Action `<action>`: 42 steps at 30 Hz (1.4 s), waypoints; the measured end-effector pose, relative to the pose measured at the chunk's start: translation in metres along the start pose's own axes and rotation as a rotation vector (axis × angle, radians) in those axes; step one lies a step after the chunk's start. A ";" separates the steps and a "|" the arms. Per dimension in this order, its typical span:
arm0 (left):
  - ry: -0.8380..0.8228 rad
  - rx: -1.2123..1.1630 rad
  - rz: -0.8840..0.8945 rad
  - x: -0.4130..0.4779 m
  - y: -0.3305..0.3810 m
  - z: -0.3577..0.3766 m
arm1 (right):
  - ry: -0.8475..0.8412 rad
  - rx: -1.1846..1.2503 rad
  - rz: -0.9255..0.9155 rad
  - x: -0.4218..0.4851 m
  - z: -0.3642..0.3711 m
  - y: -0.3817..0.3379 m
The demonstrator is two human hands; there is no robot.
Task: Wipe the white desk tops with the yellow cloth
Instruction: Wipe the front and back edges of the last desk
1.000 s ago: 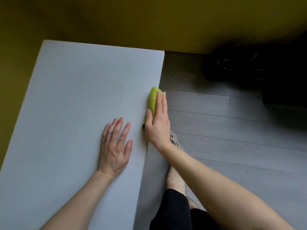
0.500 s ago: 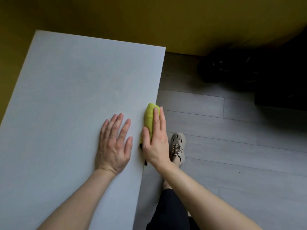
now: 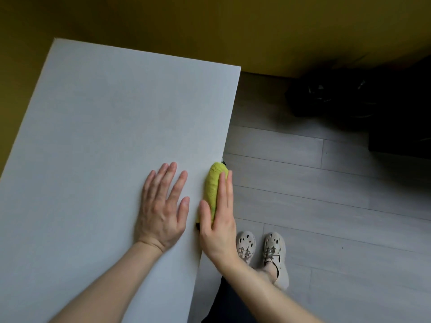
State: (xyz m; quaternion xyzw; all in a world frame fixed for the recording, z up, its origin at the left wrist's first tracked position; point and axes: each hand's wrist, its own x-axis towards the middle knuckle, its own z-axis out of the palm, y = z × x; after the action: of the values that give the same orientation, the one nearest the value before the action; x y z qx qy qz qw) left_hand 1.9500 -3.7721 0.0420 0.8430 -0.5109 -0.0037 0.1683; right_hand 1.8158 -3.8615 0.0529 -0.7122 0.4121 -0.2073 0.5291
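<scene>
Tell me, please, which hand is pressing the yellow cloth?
The right hand: its straight fingers lie along the cloth at the edge of the desk, while the left hand rests flat on its bare top.

White desk top (image 3: 105,136): open surface from the far edge at the yellow wall (image 3: 210,24) down to the left hand (image 3: 163,210), which lies flat near the right edge. Right edge: taken by the yellow cloth (image 3: 212,183) under the right hand (image 3: 217,222), with a narrow gap to the left hand. Floor (image 3: 338,206) right of the desk: open boards, dark clutter (image 3: 338,96) by the far wall, shoes (image 3: 246,249) at the near end
</scene>
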 end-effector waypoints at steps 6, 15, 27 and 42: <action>-0.010 0.003 -0.004 0.003 0.002 -0.002 | 0.065 0.025 0.020 0.152 -0.019 -0.018; 0.018 -0.006 -0.011 0.002 0.003 -0.001 | 0.141 0.018 0.047 0.048 0.006 -0.012; 0.037 -0.002 -0.008 0.005 0.003 -0.002 | 0.144 0.025 0.000 0.179 -0.020 -0.022; 0.060 0.029 -0.015 0.007 0.006 -0.005 | 0.204 0.036 -0.035 0.098 -0.007 -0.016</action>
State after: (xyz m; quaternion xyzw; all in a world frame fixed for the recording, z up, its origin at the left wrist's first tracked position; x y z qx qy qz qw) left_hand 1.9489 -3.7793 0.0495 0.8488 -0.4995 0.0277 0.1712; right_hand 1.8732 -3.9431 0.0560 -0.6849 0.4477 -0.2953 0.4933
